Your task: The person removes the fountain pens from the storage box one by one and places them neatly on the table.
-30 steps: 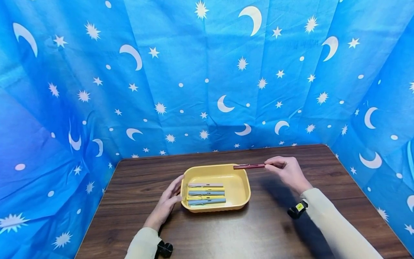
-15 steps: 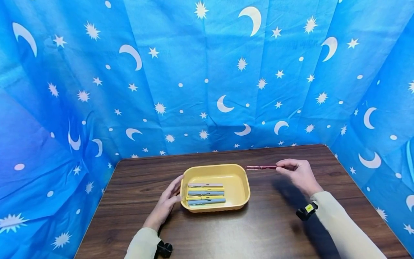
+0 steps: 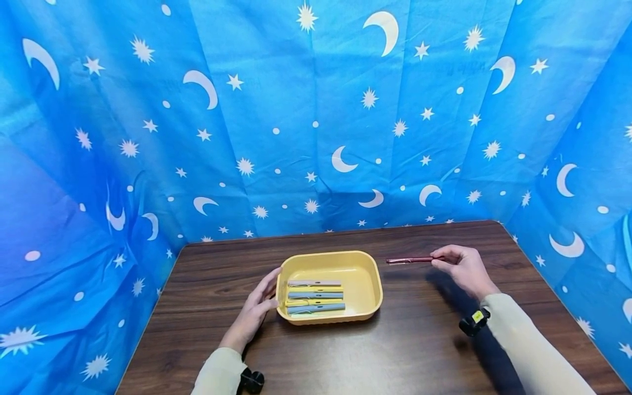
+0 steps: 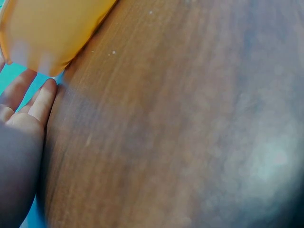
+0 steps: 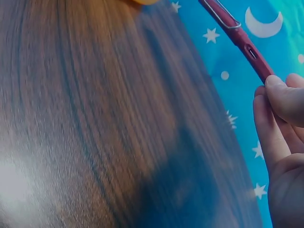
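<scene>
My right hand (image 3: pixel 463 269) pinches a dark red pen (image 3: pixel 408 260) by one end between thumb and fingertips. The pen lies level in the air to the right of a yellow tray (image 3: pixel 377 291), its clip end toward the tray. In the right wrist view the red pen (image 5: pixel 237 35) shows a wire clip and a small slot in its barrel. Several capped pens (image 3: pixel 316 295), pinkish, yellow and blue-grey, lie side by side in the tray's left half. My left hand (image 3: pixel 254 310) rests against the tray's left end, fingers fairly straight; the left wrist view shows its fingers (image 4: pixel 43 102) touching the wall.
A dark wood-grain table (image 3: pixel 316 362) carries the tray. Behind and at both sides hangs a blue cloth (image 3: pixel 296 109) with white moons and stars. Bare table lies right of the tray, under my right arm's shadow.
My right hand has moved right and slightly toward me with the red pen, from over the tray's far right corner to beside the tray. The left hand and tray have stayed put.
</scene>
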{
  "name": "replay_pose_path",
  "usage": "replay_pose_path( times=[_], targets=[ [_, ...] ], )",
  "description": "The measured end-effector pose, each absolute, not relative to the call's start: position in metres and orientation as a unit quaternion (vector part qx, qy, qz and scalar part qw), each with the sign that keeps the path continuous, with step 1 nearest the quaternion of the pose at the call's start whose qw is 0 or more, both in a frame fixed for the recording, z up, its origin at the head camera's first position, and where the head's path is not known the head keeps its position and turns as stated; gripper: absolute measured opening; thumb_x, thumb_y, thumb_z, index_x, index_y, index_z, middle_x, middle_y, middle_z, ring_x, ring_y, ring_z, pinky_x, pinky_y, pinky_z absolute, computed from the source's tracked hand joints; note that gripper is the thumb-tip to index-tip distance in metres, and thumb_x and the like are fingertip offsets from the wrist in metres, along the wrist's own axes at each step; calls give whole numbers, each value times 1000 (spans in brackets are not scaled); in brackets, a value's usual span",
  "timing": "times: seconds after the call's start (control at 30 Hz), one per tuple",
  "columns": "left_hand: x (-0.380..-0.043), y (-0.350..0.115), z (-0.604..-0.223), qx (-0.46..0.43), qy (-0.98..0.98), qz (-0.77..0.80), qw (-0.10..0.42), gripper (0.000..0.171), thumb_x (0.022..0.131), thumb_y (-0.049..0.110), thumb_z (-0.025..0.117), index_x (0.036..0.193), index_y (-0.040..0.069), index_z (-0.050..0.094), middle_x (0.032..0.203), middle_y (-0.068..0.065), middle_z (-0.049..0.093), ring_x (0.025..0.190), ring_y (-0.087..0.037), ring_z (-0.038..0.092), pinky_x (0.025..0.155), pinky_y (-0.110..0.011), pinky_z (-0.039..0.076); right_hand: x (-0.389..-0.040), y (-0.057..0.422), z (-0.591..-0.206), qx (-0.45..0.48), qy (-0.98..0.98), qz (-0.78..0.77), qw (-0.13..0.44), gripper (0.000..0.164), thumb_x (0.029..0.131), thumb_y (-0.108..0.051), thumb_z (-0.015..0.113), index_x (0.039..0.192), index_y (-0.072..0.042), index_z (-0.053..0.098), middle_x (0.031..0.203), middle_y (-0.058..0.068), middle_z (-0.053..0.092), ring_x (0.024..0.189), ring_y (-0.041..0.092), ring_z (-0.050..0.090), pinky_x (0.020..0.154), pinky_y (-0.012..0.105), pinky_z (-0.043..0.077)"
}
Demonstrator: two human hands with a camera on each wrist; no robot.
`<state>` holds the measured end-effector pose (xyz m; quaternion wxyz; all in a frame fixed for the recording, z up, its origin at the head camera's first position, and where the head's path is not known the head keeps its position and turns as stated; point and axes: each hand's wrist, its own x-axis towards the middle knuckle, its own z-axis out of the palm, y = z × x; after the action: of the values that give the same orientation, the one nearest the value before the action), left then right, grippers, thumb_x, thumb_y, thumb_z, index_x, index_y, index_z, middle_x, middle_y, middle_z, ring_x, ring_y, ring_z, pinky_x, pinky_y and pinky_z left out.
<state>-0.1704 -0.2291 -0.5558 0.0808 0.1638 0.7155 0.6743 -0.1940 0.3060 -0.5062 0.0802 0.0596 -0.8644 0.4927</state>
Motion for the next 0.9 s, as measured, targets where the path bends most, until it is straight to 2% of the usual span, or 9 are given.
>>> replay_pose_path(
  times=[0.17,0.37,0.53,0.9],
  targets=[
    [-170,-229,-555,165,713,676,80,77,95,-3,54,166,13,30,172,-16,26,157,-36,23,115,-13,32,-198,310,-513,53,-870,485,67,16,93,-4,77,109,-1,79,101,14,78,80,16,67,67,22,57],
    [-171,-229,-556,170,715,673,78,76,96,-3,54,166,11,29,172,-18,25,158,-40,21,114,-12,31,-201,313,-519,48,-878,473,45,15,95,-4,75,110,-4,79,105,15,76,83,23,67,67,25,58],
    [-170,-228,-556,156,716,675,82,77,95,-2,55,166,15,31,172,-14,26,158,-36,23,115,-12,31,-202,316,-522,38,-877,478,28,16,97,-5,73,112,-5,78,106,17,75,78,27,65,61,30,58],
    [-170,-228,-556,159,715,676,81,78,94,-2,54,167,14,30,173,-15,26,158,-35,23,114,-12,32,-205,310,-522,38,-885,464,18,15,99,-6,71,112,-6,77,105,14,74,79,27,62,60,30,56]
  ],
)
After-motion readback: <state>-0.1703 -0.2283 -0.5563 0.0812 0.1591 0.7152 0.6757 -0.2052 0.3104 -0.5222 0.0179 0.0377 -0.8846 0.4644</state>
